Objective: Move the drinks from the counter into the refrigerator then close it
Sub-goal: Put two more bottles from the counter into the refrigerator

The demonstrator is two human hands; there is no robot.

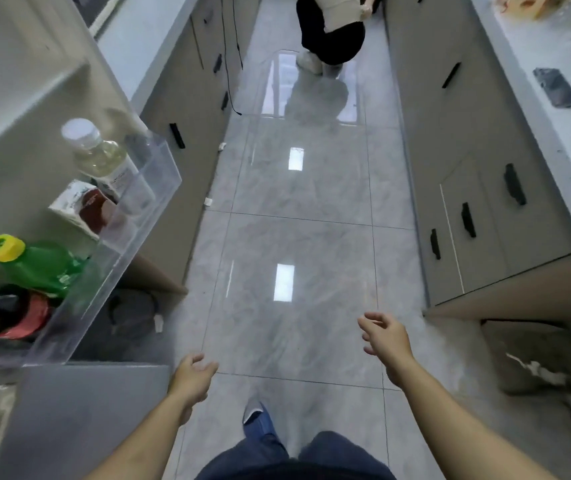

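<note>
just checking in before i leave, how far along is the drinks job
Done: four drinks stand in the open fridge door shelf: a clear bottle, a carton, a green bottle and a dark red-labelled bottle. In hand: nothing; left hand and right hand hang empty over the floor. Left: closing the door, plus any drinks on the counter, which I cannot make out.
</note>
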